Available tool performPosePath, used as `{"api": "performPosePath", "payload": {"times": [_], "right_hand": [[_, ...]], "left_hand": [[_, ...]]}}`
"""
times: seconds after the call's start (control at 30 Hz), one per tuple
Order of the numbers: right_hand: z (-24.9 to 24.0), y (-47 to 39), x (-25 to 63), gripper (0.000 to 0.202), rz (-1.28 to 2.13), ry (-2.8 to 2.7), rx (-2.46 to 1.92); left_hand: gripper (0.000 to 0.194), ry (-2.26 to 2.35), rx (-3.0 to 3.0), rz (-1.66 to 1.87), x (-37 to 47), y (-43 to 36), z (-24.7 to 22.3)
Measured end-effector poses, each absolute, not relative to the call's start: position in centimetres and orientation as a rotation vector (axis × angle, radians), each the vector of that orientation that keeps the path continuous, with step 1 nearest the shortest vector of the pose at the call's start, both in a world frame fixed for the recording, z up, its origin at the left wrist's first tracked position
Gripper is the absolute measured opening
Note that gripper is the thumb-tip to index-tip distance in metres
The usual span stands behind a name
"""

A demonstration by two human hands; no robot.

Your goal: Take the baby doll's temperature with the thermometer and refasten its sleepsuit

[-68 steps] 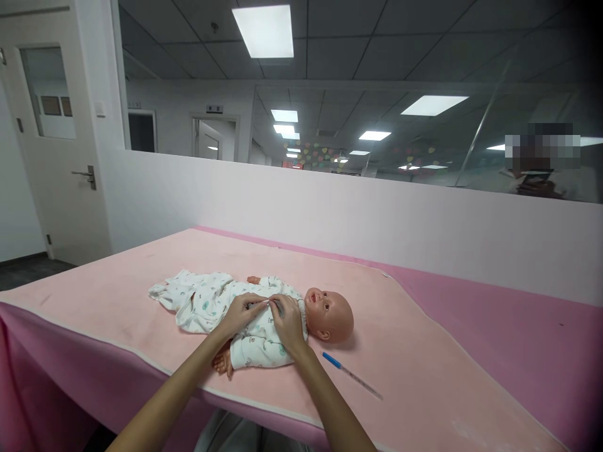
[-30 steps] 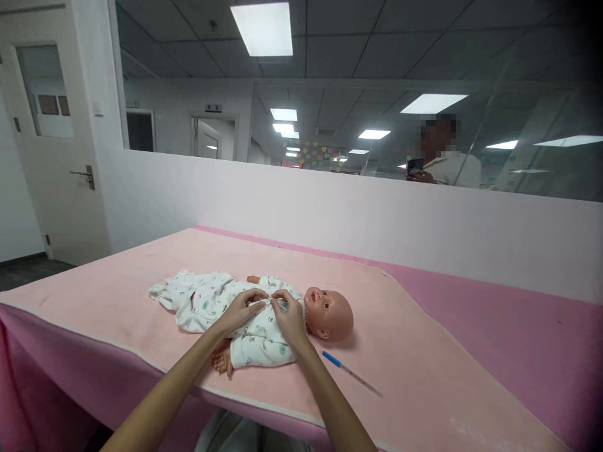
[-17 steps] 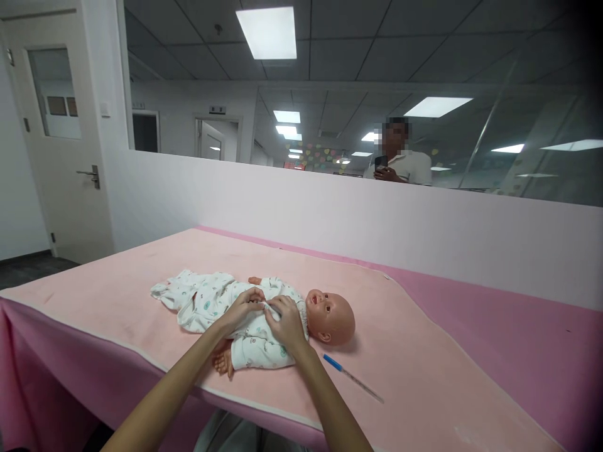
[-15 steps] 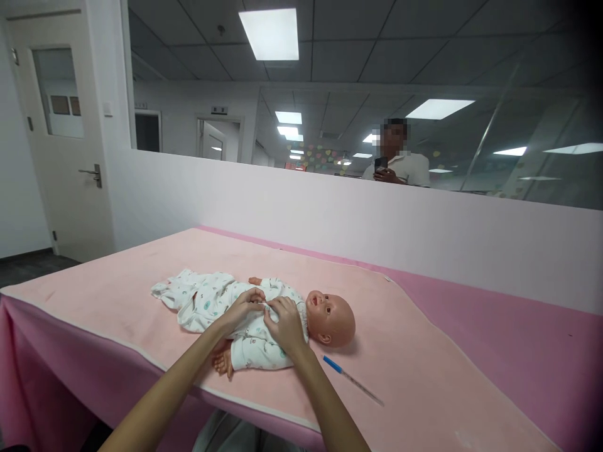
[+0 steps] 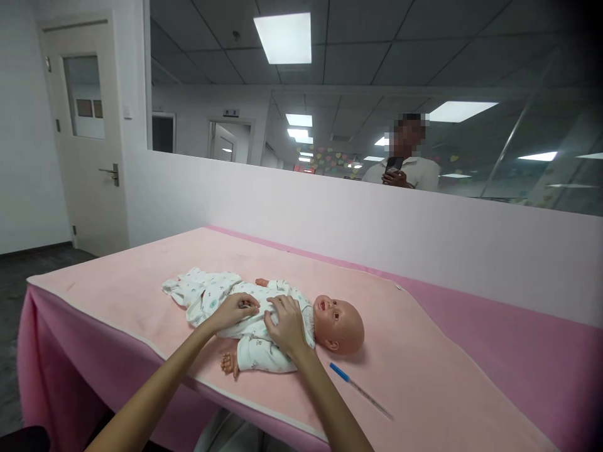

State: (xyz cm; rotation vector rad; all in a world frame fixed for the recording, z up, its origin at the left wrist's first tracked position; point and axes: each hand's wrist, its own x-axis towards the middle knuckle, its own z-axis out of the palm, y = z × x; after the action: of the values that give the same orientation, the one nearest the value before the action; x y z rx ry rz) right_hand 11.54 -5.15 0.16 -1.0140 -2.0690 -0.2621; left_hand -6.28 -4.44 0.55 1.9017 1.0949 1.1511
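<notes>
A baby doll (image 5: 340,328) lies on its back on the pink table cover, head to the right, dressed in a white patterned romper (image 5: 214,307). My left hand (image 5: 238,311) rests at the doll's belly, its thumb and fingers curled together on the cloth. On the doll's chest, my right hand (image 5: 286,323) has its fingers bent and gathered at the romper's front. A small gap separates the two hands. The fabric right under my fingertips is mostly hidden. One doll hand (image 5: 230,363) sticks out of a sleeve toward me.
A thin clear stick with a blue end (image 5: 340,372) lies near the doll's head. The pink cover (image 5: 122,282) drapes over the table's front edge. Behind stands a low white wall with glass, showing a person (image 5: 419,172) with a phone. A door (image 5: 85,188) is at left.
My hands have moved slightly apart over the romper, the left drawing back toward the doll's legs. The whole view has shifted, so the doll and table appear farther right.
</notes>
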Motion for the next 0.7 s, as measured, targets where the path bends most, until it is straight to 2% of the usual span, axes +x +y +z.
{"api": "performPosePath", "payload": {"times": [0.1, 0.43, 0.57, 0.7], "right_hand": [[0.3, -4.8, 10.3, 0.009, -0.323, -2.118, -1.002], [0.1, -4.5, 9.6, 0.009, -0.387, -2.230, -0.998], [0.2, -4.1, 9.5, 0.004, -0.263, -2.232, -0.967], [0.4, -3.8, 9.3, 0.009, -0.060, -2.148, -0.974]], "left_hand": [[0.022, 1.087, 1.890, 1.162, -6.4, -4.5, 0.5], [0.028, 1.065, 1.821, 1.261, -6.8, -4.0, -0.1], [0.026, 1.034, 1.865, 1.273, -6.9, -3.9, 0.3], [0.024, 0.986, 1.855, 1.215, -7.1, -3.3, 0.7]]}}
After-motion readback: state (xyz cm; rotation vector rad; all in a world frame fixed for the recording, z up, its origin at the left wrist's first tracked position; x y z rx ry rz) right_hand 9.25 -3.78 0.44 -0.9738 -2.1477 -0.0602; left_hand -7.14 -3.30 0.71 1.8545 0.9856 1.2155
